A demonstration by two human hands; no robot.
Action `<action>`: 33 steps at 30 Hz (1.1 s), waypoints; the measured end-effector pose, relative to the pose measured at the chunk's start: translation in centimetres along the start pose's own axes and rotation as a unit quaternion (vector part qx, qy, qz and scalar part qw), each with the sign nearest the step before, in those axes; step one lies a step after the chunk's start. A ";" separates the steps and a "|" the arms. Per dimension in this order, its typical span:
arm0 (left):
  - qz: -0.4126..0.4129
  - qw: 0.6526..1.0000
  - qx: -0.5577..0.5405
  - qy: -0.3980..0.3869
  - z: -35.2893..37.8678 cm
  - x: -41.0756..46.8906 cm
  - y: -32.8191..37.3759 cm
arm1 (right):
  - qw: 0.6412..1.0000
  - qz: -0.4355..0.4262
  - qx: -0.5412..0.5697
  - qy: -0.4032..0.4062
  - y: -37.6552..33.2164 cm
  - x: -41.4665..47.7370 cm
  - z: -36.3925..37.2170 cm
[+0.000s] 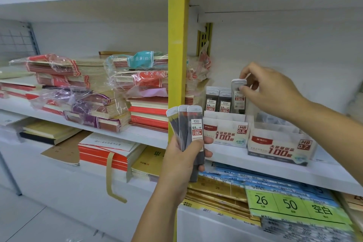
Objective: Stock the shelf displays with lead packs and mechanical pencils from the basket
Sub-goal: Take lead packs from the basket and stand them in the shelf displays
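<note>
While a person stocks a stationery shelf (231,158), seen from the head camera, the right hand (275,92) pinches one lead pack (238,94) near its white cap, thumb on one side and fingertips on the other. It holds the pack upright at the back of the 0.5 box (225,133), just right of the packs (217,100) already standing there. Gripping high leaves the lower end free to drop into a slot. The pack's label reads 0.5, which fits the box chosen. The left hand (182,159), lower and nearer the camera, is curled round a fan of three spares (194,129), labels outward, held just in front of the box, likely so the next one is within easy reach. The front slots of the 0.5 box look unfilled, so the job appears far from done. The 0.7 box (280,147) stands just beside it on the right; its contents are hard to make out. Wrapped notebooks (88,76) are stacked left of the yellow post (176,45). Neither the basket nor any mechanical pencil is in view.
</note>
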State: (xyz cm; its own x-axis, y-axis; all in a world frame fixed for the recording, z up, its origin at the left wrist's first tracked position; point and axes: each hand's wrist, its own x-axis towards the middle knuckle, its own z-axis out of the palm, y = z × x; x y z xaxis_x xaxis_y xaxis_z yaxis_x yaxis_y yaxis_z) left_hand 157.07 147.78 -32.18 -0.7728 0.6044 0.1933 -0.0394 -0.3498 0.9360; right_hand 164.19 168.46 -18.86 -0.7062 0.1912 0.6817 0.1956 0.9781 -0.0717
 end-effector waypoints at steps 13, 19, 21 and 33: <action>0.008 1.000 -0.012 -0.027 0.5 -0.1 0.2 | 0.992 0.068 -0.101 -0.015 2.2 1.4 1.8; 0.011 0.998 -0.035 -0.054 0.6 -0.5 0.5 | 0.998 0.009 0.067 -0.005 -2.0 -1.7 -0.1; 0.013 0.997 -0.035 -0.061 0.7 -0.4 0.4 | 0.972 0.006 0.216 -0.093 -4.3 -3.0 -0.7; -0.001 1.000 -0.006 -0.017 0.9 0.1 0.2 | 0.921 0.151 0.353 0.065 -1.2 -1.9 -2.3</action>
State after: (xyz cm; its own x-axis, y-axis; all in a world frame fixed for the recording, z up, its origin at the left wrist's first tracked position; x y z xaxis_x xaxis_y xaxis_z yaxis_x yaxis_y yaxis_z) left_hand 157.57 148.40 -31.76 -0.7503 0.6295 0.2018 -0.0487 -0.3571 0.9328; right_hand 166.90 166.76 -18.39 -0.5951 0.4969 0.6316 -0.1538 0.7010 -0.6964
